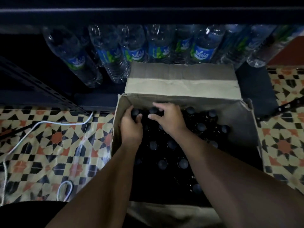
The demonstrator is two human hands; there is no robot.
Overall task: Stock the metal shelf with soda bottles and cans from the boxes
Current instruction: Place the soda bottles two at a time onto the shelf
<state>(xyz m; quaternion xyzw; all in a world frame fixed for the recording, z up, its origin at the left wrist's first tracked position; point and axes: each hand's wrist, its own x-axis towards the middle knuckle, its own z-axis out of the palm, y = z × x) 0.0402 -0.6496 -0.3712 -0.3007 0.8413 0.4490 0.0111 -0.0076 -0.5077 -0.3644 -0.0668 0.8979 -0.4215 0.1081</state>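
Box (181, 84): sitting on the tiled floor (49, 145), before the metal shelf (148, 14).
Soda bottles (171, 143): standing inside the box.
Water bottles (136, 46): standing behind the box.
Cable (41, 124): lying left of the box.

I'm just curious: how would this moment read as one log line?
stage: picking | left hand: grips dark bottle cap | right hand: on next cap | cardboard box: open, on floor

One box (182, 83); two hands (131, 124)

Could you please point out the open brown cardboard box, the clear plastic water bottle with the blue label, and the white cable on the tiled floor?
Open brown cardboard box (181, 83): head view, far flap.
Clear plastic water bottle (203, 52): head view, blue label.
White cable (49, 123): head view, mid-length.
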